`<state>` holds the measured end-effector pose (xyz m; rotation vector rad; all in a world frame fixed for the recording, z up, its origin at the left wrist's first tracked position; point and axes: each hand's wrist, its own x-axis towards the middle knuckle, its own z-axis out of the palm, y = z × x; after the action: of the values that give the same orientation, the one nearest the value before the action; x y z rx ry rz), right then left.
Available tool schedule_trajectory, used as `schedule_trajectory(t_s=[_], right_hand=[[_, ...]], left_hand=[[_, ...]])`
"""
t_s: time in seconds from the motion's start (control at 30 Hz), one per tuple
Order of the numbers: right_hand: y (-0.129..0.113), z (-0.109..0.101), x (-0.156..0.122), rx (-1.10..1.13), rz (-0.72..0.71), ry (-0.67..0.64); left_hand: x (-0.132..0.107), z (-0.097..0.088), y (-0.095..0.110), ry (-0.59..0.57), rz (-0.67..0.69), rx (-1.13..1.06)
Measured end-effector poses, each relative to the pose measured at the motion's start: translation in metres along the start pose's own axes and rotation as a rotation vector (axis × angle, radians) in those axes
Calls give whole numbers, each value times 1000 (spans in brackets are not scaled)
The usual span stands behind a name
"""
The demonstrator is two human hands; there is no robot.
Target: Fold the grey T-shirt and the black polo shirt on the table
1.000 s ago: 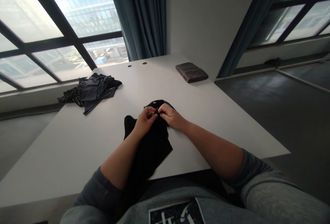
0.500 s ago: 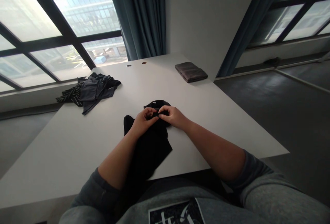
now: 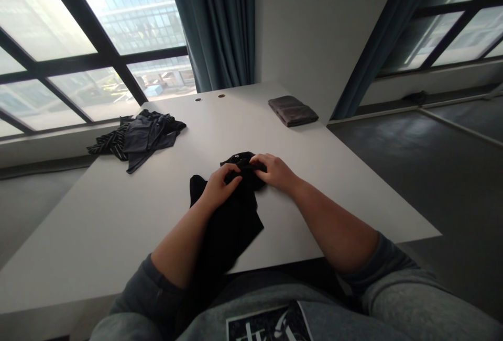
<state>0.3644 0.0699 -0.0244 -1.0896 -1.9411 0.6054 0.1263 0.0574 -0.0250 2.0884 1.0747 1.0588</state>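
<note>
Now the right hand (image 3: 275, 172) has slid right on the black garment (image 3: 231, 226).

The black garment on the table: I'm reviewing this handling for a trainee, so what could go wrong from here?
The black garment runs over the near edge of the white table, so its weight might drag it toward the lap. The left hand and right hand are bunching its top, and the fabric could slip from the fingers. Folds in black cloth are hard to see, so a twist might go unnoticed.
</note>
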Motion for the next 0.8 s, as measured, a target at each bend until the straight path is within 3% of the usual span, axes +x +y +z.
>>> schedule_trajectory(t_s=[0.2,0.4,0.53,0.67,0.8], right_hand=[[5,-8,0,97,3,3],[-5,-4,-2,192,-65,-86],[-9,-3,-2,253,-97,-144],[-7,-1,-3,232,-38,-124],[-5,2,-4,213,61,-130]], left_hand=[[-1,1,-3,-28,-56,-95],[3,6,-4,107,-224,-264],[7,5,-2,-7,-306,-362],[8,4,2,-133,-251,-279],[6,6,2,-167,-215,-271]])
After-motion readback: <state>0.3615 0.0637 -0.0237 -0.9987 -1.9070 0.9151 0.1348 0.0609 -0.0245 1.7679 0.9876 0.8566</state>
